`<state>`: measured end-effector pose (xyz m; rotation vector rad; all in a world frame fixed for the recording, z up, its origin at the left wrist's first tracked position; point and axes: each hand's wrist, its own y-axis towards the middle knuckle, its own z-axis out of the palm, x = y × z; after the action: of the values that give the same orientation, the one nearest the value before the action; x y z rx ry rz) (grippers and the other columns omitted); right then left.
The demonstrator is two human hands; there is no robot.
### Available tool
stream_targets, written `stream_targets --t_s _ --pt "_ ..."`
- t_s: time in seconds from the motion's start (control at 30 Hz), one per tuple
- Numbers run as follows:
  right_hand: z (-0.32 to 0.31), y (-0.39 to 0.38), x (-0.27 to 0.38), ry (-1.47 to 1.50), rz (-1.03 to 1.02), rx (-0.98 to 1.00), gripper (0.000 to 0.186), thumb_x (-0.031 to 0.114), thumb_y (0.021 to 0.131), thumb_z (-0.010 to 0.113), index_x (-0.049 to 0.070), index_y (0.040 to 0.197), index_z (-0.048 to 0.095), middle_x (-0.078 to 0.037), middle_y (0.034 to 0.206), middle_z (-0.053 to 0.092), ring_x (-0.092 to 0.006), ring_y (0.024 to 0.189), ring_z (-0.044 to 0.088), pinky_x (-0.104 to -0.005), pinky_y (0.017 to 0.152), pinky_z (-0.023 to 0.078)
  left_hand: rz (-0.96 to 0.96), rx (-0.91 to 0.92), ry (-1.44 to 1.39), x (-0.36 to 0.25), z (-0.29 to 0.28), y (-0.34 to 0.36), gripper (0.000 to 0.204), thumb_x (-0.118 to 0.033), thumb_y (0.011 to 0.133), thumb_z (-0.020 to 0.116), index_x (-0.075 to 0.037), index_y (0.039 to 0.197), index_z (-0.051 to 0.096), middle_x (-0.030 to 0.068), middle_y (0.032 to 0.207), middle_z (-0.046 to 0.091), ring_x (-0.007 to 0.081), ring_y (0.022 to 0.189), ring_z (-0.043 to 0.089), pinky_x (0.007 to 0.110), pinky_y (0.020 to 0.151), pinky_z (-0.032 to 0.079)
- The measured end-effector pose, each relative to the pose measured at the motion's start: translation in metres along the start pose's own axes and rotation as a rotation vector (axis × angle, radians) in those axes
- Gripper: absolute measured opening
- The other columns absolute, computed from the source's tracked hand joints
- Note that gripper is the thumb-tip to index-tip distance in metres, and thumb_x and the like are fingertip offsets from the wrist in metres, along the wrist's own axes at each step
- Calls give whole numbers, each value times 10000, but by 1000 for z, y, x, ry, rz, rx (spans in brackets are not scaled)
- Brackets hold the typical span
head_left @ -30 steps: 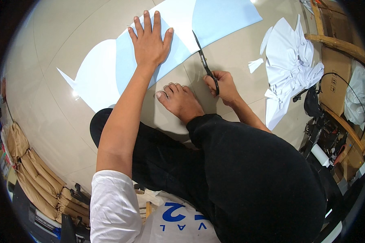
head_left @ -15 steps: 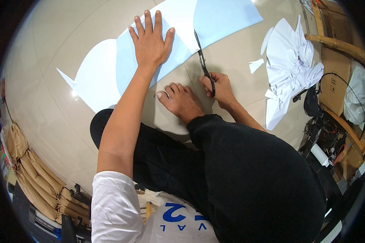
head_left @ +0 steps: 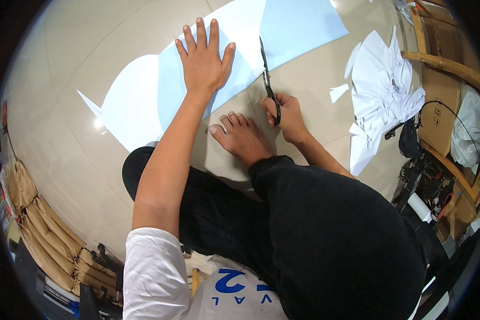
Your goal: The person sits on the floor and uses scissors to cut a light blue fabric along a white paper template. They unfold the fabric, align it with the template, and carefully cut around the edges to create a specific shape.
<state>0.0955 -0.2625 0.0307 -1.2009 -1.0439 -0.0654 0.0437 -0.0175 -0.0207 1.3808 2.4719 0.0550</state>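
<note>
- Sheet (head_left: 304, 37), white + lt blue, lies on the floor (head_left: 90, 176), left, right & beyond the scissors (head_left: 268, 85). Cloth or paper? Can't tell from here.
- L hand (head_left: 204, 69), left of scissors: palm down on the sheet, fingers spread. If it eases off or slides, sheet prob. shifts & any cut goes wonky.
- R hand (head_left: 288, 117), at near end of scissors: fingers curled round the handles. A twisted wrist would likely tilt the blades, so ragged edge.
- One dark blade shows against the sheet, nr where white meets blue; other one's hard to make out. If it's underneath, a lower layer could get nicked w/o anyone noticing.
- Bare foot (head_left: 242, 138), just left of the scissors' handles: if the tool slips back, toes could get poked.
- L thumb's apart from the blades, but a careless slide toward the scissors might mean a nip.
- Loose scrap (head_left: 338, 93) right of scissors, crumpled white pile (head_left: 378, 90) farther right: low risk, tho' a stray bit under the sheet could lump it.
</note>
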Motion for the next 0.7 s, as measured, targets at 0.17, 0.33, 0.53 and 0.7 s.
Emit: stream_targets --t_s 0.17,0.33,0.53,0.7 --pt "4 -2 1 21 21 18 297 252 985 763 45 809 644 8 644 581 -77 503 524 -257 463 405 -7 5 -9 -1 -1 0 757 -604 1121 379 -124 1707 367 230 1766 296 517 1640 172 693 1309 89" --pt "14 -3 -1 57 2 11 352 271 972 751 8 765 641 -26 626 594 -111 505 539 -289 471 422 -10 7 -25 -1 -2 0 753 -596 1121 392 -122 1707 367 229 1767 296 516 1642 166 692 1308 88" --pt "19 -3 -1 104 -4 32 338 263 964 747 20 757 638 -18 629 578 -109 512 534 -293 479 426 -6 11 -27 0 -4 1 751 -586 1120 406 -114 1704 371 240 1764 294 523 1639 171 695 1306 91" --pt "25 0 11 118 2 15 312 246 949 744 30 752 635 -11 636 574 -107 519 535 -286 482 425 -9 27 -5 -2 -7 1 749 -579 1120 409 -110 1703 372 244 1761 299 527 1634 183 698 1303 101"
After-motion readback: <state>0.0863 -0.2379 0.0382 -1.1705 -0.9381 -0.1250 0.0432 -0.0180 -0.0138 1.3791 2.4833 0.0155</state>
